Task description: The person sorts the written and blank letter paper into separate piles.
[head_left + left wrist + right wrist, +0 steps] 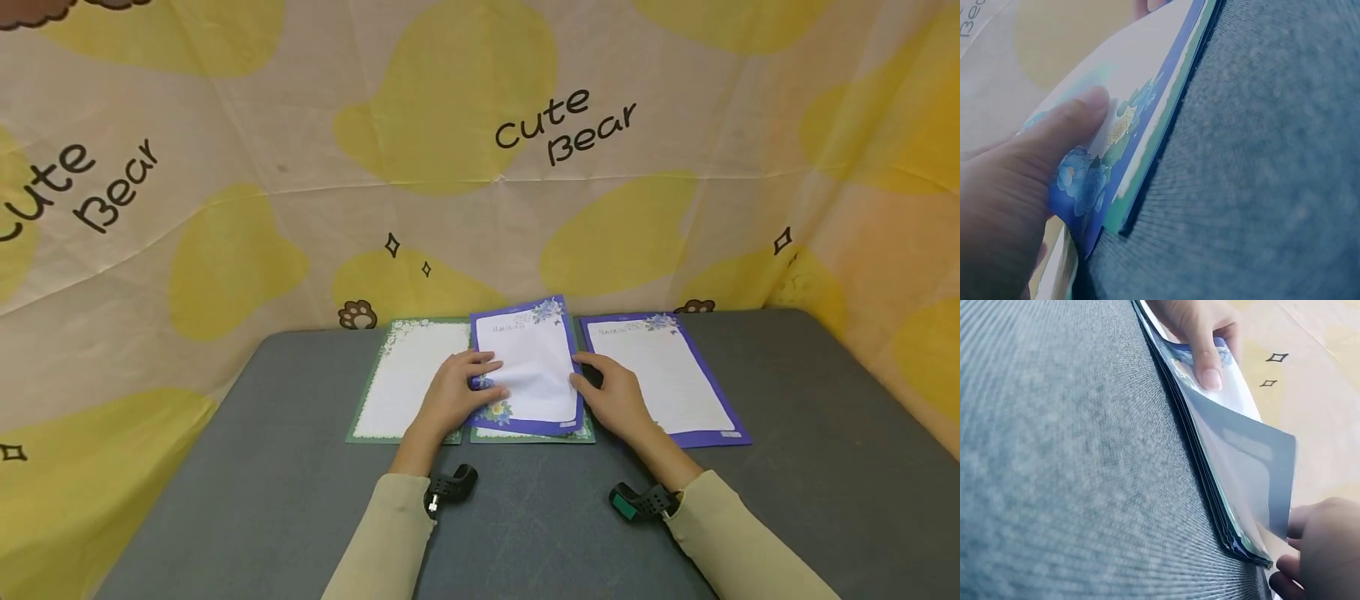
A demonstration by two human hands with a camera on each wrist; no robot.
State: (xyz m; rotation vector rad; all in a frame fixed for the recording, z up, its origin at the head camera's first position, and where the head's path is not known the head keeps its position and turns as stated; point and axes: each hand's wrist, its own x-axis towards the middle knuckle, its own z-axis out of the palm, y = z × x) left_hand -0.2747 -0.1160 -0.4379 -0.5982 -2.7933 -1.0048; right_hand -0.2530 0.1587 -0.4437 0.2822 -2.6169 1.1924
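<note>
A sheet of letter paper [528,367] with a purple border and blue flowers lies slightly tilted over a stack of green-bordered paper [525,439]. My left hand [453,387] grips its left edge, the thumb on top by the printed flowers, as the left wrist view also shows. At the right edge my right hand [615,396] pinches the sheet with thumb and forefinger. In the right wrist view, the sheet's grey-looking underside [1247,450] curls up toward the right hand's fingers [1297,519]. The fingers beneath the sheet are partly hidden.
Left of the hands lies green-bordered paper [408,383]. To the right is purple-bordered paper [667,367], partly behind the right hand. All rest near the far edge of a grey table [300,467]; a printed cloth [450,125] hangs behind. Each wrist wears a black strap.
</note>
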